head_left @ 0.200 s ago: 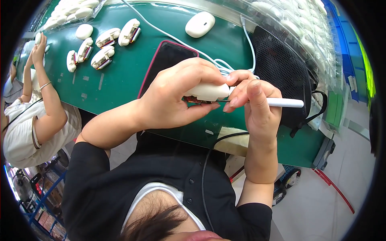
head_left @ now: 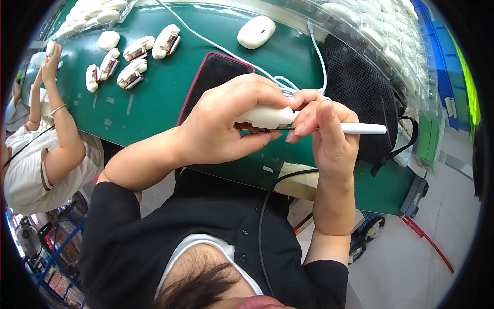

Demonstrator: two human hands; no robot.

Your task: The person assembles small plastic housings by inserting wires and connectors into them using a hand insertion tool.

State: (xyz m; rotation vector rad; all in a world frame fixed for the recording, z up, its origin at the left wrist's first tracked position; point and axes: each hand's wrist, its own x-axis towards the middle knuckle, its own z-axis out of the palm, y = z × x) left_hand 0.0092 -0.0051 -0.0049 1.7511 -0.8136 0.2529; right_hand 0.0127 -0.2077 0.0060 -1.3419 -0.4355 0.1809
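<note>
My left hand [head_left: 216,121] is closed around a white oval case [head_left: 266,117], its open underside showing small dark and reddish electronic parts. The thumb presses from below, the other fingers over the top. In my right hand [head_left: 332,126] is a slim screwdriver-like tool [head_left: 363,129] with a smooth white handle. Its thin dark shaft points left at the case's open side; the tip is hidden among the parts and fingers. My right fingertips meet the case's right end, beside a small white piece whose kind I cannot make out. Under my left hand lies a dark phone [head_left: 210,82] with a red edge.
Several opened white cases [head_left: 133,73] lie on the green table [head_left: 159,116] at far left. A closed white case [head_left: 256,32] sits behind a coiled white cable [head_left: 284,82]. A black mesh bag [head_left: 355,77] and clear trays [head_left: 381,38] stand right. A co-worker [head_left: 56,129] is left.
The white-handled tool has shifted very slightly left with my right hand. My left hand and the case have barely moved.
</note>
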